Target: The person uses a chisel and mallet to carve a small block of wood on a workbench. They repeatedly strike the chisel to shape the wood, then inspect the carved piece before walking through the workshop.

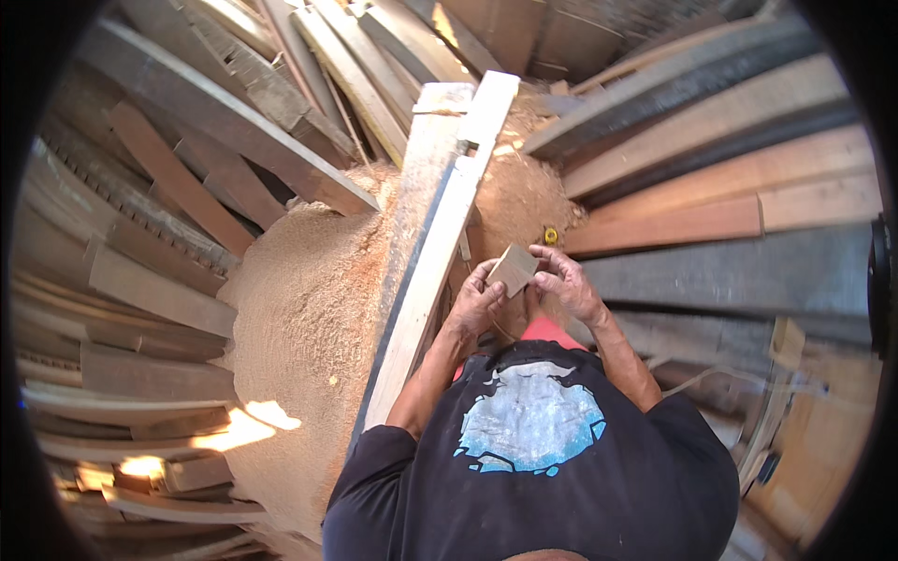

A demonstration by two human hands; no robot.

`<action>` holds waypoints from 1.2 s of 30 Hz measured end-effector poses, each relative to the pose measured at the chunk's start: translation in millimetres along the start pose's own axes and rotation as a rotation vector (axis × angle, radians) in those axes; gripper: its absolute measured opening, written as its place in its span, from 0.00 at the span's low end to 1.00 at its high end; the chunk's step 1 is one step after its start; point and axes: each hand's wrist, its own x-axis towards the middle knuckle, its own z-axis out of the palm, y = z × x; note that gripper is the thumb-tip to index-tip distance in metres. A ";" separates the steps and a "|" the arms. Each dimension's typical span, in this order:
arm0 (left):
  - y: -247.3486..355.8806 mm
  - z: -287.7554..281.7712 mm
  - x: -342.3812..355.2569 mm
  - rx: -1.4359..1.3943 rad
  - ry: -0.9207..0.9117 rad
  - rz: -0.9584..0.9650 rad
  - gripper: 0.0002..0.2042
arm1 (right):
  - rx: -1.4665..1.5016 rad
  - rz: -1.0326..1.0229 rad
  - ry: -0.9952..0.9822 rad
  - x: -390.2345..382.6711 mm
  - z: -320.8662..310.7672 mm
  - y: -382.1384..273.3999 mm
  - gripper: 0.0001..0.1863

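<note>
A small pale wooden block [514,270] is held up in front of my body, its flat face turned upward. My left hand [475,301] pinches its left edge between thumb and fingers. On the other side, my right hand [567,286] has its thumb and fingertips against the block's right edge. Just left of my hands runs a long pale timber beam [418,329], passing close by my left forearm. Beyond the block, a small round yellow-and-black item [550,236], which looks like a tape measure, lies near the sawdust.
A broad heap of sawdust [290,299] spreads left of the beam. Stacked boards [178,178] lie to the left and far side. Thick planks [692,222] extend from the right. At the lower right stands a light wooden panel [823,449].
</note>
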 end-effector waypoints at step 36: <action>41.3 -99.3 206.8 1.363 0.936 0.153 0.41 | -1.240 -0.108 -0.666 432.3 -63.1 -26.6 0.31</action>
